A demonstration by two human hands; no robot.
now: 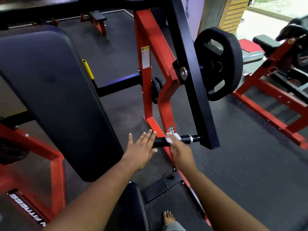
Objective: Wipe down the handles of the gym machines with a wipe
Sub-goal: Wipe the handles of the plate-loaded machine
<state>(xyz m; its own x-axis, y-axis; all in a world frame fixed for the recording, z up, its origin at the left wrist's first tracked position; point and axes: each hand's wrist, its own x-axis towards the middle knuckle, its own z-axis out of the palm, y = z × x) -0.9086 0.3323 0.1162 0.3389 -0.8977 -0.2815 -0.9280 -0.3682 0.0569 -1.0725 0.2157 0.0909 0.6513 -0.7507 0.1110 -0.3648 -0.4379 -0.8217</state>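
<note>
Your left hand is hovering flat, fingers spread, by the free end of the handle. Your right hand is pinching the wipe onto it. Wrap the wipe fully round, covering its length. Handle: black bar, jutting from the black arm, silver band near it.

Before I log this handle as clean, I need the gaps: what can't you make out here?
Head view:
- Handle underside: faces away; part covered by the wipe and right hand.
- Left hand contact with the grip: unclear, its palm hides it.
- Warning label text: too small.
- Right-side machine: blurred, cut by the edge.
</note>
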